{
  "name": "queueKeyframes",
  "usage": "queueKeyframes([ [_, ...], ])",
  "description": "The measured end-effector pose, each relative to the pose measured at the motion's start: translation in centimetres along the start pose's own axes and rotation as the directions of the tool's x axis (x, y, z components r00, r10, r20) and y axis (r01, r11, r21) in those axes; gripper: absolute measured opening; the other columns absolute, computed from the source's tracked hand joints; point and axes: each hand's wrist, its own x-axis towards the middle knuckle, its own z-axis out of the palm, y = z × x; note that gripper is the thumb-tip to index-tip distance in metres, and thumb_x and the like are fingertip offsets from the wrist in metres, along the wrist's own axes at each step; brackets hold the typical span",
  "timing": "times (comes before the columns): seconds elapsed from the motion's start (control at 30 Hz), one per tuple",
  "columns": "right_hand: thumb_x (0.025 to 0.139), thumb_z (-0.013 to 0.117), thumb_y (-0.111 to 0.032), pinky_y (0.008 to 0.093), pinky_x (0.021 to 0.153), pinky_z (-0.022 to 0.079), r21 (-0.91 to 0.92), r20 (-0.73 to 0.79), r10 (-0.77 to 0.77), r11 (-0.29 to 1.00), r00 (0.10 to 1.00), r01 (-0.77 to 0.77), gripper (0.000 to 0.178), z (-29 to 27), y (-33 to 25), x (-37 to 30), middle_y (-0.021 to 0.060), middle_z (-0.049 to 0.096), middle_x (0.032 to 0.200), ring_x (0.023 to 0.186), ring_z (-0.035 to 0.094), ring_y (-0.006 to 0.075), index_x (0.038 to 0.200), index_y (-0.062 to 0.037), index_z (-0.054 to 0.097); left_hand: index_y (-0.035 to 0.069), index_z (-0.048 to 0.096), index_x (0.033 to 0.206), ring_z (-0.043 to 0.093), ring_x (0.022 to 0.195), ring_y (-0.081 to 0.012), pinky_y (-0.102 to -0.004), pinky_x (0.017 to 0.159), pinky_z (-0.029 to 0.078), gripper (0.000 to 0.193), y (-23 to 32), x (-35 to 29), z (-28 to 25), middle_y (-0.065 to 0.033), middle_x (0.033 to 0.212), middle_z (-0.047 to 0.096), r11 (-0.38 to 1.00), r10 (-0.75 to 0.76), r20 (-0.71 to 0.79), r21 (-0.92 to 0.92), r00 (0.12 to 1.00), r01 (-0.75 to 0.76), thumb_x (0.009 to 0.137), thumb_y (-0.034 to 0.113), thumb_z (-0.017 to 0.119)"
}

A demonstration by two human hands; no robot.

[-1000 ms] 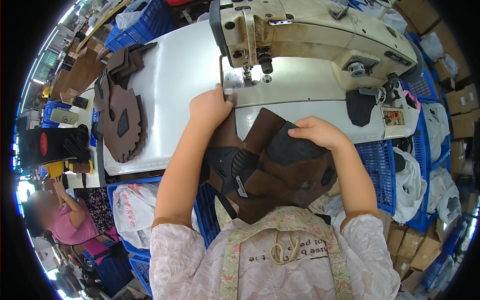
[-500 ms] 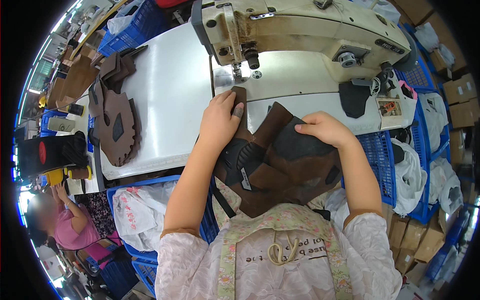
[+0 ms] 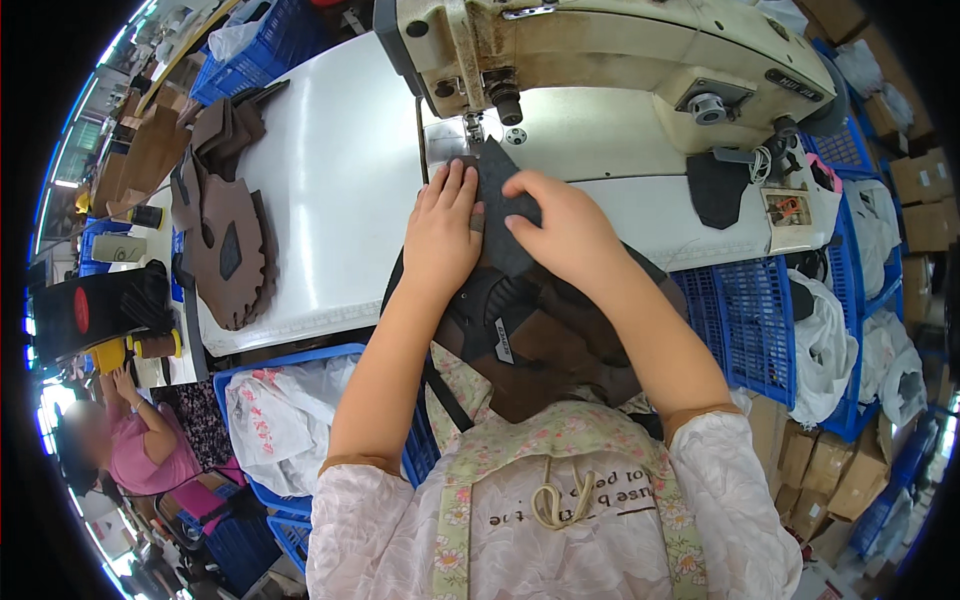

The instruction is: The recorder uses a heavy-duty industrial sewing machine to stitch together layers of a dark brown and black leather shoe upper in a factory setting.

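Observation:
My left hand [image 3: 447, 225] lies flat, fingers stretched out, on the end of a dark brown strip just in front of the sewing machine's presser foot [image 3: 473, 127]. My right hand [image 3: 565, 232] pinches the right edge of a pointed dark grey panel [image 3: 505, 235] between thumb and fingers. The panel lies along the strip, its tip close to the needle area. Below both hands a brown and black leather piece, like a shoe upper [image 3: 560, 345], with a small white label, hangs over the table's front edge toward my apron. My right forearm covers part of it.
The cream sewing machine [image 3: 600, 60] spans the back of the white table [image 3: 330, 200]. Brown cut pieces [image 3: 225, 255] are stacked at left; a black piece [image 3: 717, 190] lies at right. Blue crates [image 3: 745, 325] flank the table. A person in pink [image 3: 150, 450] works at far left.
My right hand has moved left and forward, bringing the pointed dark grey panel beside the strip near the presser foot. My left hand has slid slightly forward. The upper has shifted and bunched.

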Motion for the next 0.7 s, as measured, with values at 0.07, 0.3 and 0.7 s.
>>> queueKeyframes([
  [0.07,0.082,0.072,-0.014,0.0366,0.083,0.052,-0.131,-0.051,0.019,0.991,0.999,-0.026,0.018,1.5,0.4,0.7,0.0145,0.069,0.104,0.087,0.067,0.0281,0.096,-0.0037,0.067,0.002,0.054,0.136,0.045,0.135,-0.0341,-0.0469,0.111,0.037,0.046,-0.2,0.1,-0.2,-0.017,0.143,0.051,1.0,0.021,0.004,0.018,1.0,-0.021,0.092,0.016,0.057],
  [0.3,0.078,0.074,-0.03,0.0431,0.093,0.044,-0.601,0.005,-0.117,0.794,0.993,0.096,0.037,2.0,1.3,-0.6,0.015,0.066,0.117,0.11,0.058,0.03,0.108,-0.0098,0.071,0.0,0.053,0.137,0.042,0.136,-0.0381,-0.0437,0.112,0.037,0.046,-1.0,0.6,-0.4,-0.0185,0.146,0.049,0.998,0.066,0.05,-0.007,0.997,-0.065,0.092,0.012,0.056],
  [0.7,0.082,0.066,-0.023,0.0458,0.101,0.041,-0.495,-0.018,-0.168,0.858,0.986,0.137,0.043,3.2,3.6,-1.7,0.0176,0.055,0.139,0.131,0.047,0.0317,0.122,-0.0077,0.066,0.002,0.052,0.139,0.042,0.137,-0.0382,-0.044,0.112,0.037,0.047,-1.4,0.7,-0.6,-0.0187,0.146,0.048,0.993,0.119,0.055,-0.011,0.991,-0.119,0.093,0.012,0.056],
])
